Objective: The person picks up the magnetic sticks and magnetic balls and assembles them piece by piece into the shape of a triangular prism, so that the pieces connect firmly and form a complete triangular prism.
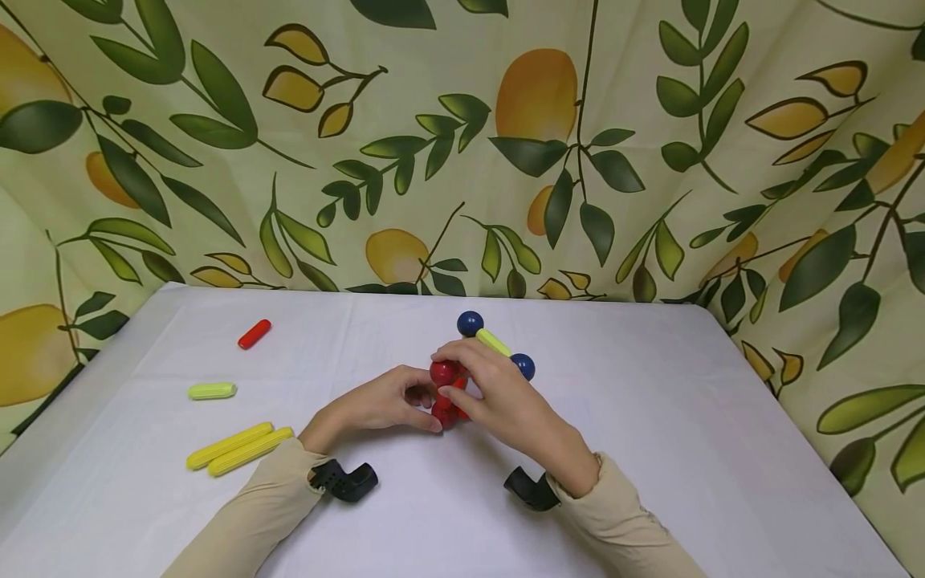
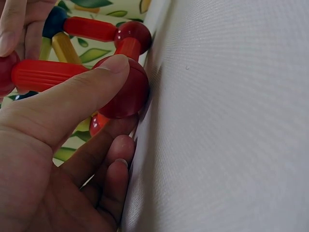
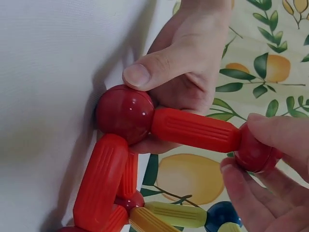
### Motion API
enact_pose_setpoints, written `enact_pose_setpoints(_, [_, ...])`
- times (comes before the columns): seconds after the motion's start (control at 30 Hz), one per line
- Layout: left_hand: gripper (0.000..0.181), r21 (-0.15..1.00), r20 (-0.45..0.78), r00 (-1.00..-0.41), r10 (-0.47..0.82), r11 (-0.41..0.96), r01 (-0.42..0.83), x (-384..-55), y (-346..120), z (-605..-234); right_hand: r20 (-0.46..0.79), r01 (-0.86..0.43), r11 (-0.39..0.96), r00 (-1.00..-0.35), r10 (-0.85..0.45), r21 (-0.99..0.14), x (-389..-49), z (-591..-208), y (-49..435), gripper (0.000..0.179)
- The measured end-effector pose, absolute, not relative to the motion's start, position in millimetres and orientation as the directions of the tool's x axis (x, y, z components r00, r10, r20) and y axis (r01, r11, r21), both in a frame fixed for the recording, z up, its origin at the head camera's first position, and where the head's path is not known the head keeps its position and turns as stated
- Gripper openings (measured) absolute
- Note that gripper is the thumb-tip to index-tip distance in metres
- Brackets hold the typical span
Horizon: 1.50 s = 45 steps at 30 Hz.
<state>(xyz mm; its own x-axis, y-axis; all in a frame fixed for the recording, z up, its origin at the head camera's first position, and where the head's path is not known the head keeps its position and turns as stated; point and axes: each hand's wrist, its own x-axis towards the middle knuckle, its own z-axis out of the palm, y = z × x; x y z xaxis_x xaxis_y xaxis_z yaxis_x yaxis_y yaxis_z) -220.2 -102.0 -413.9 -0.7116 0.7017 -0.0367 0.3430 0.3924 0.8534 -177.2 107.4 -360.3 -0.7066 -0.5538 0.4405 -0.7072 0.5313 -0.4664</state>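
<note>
A framework of red balls and ribbed rods stands on the white table (image 1: 686,482) between both hands. The left hand (image 1: 376,403) holds a lower red ball (image 3: 124,115), its thumb laid on the ball and fingers behind. From that ball a red rod (image 3: 195,128) rises to an upper red ball (image 1: 443,372), which the right hand (image 1: 502,389) pinches between thumb and fingers. Another red rod (image 3: 101,181) runs from the lower ball along the table. Behind the right hand show two blue balls (image 1: 470,323) and a yellow-green rod (image 1: 495,343); the hand hides part of the framework.
On the left side of the table lie a loose red rod (image 1: 254,334), a light green rod (image 1: 212,391) and two longer yellow rods (image 1: 230,445), side by side near the left sleeve. A leaf-and-fruit patterned cloth (image 1: 535,96) hangs behind the table.
</note>
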Motion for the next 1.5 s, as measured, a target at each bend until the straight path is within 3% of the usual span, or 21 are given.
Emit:
enact_pose_setpoints(0.2, [0.03, 0.853, -0.037, -0.714, 0.699, 0.394, 0.341, -220.6, -102.3, -414.4, 0.408, -0.705, 0.549, -0.708, -0.576, -0.449, -174.1, -351.8, 110.9, 0.046])
enact_pose_setpoints(0.53, [0.033, 0.859, -0.029, -0.713, 0.7, 0.382, 0.34, -220.5, -101.5, -414.7, 0.462, -0.701, 0.544, -0.713, -0.528, -0.46, -173.5, -338.9, 128.7, 0.047])
enact_pose_setpoints(0.97, [0.033, 0.854, -0.06, -0.733, 0.678, 0.415, 0.313, -220.0, -100.9, -414.1, 0.411, -0.592, 0.6, -0.806, -0.426, -0.538, -183.2, -351.2, 162.8, 0.055])
enact_pose_setpoints(1.1, [0.033, 0.853, -0.059, -0.737, 0.674, 0.417, 0.313, -219.4, -100.9, -414.4, 0.321, -0.521, 0.606, -0.852, -0.414, -0.6, -188.0, -357.3, 170.5, 0.062])
enact_pose_setpoints(1.27, [0.033, 0.857, -0.057, -0.73, 0.681, 0.408, 0.314, -218.9, -100.2, -413.8, 0.092, -0.355, 0.624, -0.906, -0.413, -0.696, -194.3, -367.3, 179.3, 0.073])
enact_pose_setpoints(1.37, [0.032, 0.857, -0.059, -0.728, 0.683, 0.408, 0.313, -218.9, -100.0, -413.6, -0.01, -0.302, 0.627, -0.897, -0.442, -0.718, -198.1, -375.4, 182.6, 0.064])
enact_pose_setpoints(1.5, [0.029, 0.856, -0.064, -0.725, 0.686, 0.411, 0.313, -218.7, -100.0, -413.7, -0.045, -0.322, 0.615, -0.862, -0.505, -0.719, -202.2, -385.5, 185.2, 0.038])
